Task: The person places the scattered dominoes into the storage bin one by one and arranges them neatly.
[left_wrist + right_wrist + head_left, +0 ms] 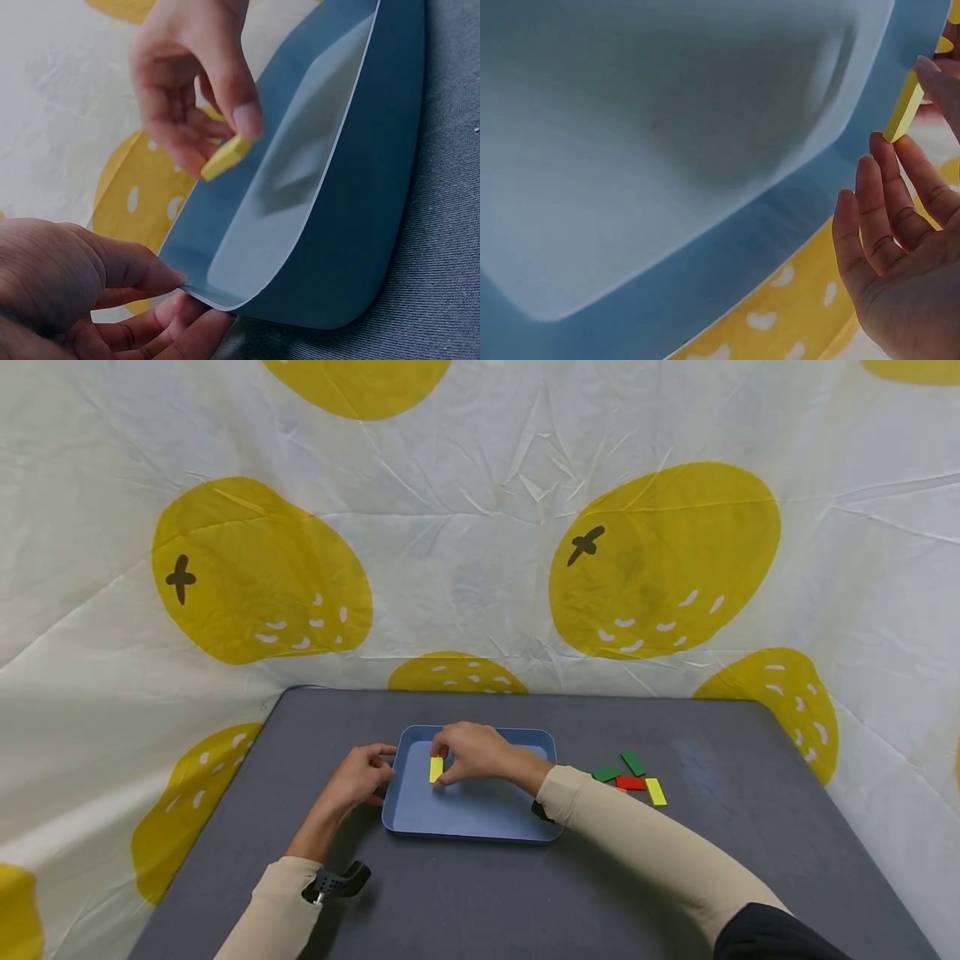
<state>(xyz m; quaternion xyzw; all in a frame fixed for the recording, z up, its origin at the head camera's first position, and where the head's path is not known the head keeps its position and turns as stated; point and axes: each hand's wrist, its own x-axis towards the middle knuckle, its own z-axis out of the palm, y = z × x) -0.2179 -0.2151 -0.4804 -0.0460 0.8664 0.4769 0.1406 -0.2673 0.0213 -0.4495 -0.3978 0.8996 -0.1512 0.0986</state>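
A yellow rectangular block (pixel 436 770) hangs over the left part of the blue tray (pixel 450 818). My right hand (pixel 480 750) pinches it by its ends between thumb and fingertips. In the right wrist view the block (pixel 904 109) stands apart from the tray floor (pixel 592 187). At the tray's left side, my left hand (pixel 360 775) holds the rim, thumb on top and fingers beneath, as the left wrist view shows at the tray corner (pixel 225 296). No other block shows inside the visible part of the tray.
Right of the tray, partly behind the right sleeve, lie green blocks (pixel 633 764), a red block (pixel 630 783) and another yellow block (pixel 656 792). The dark grey table (pixel 465 902) reaches back to a white cloth (pixel 465 568) with yellow fruit prints.
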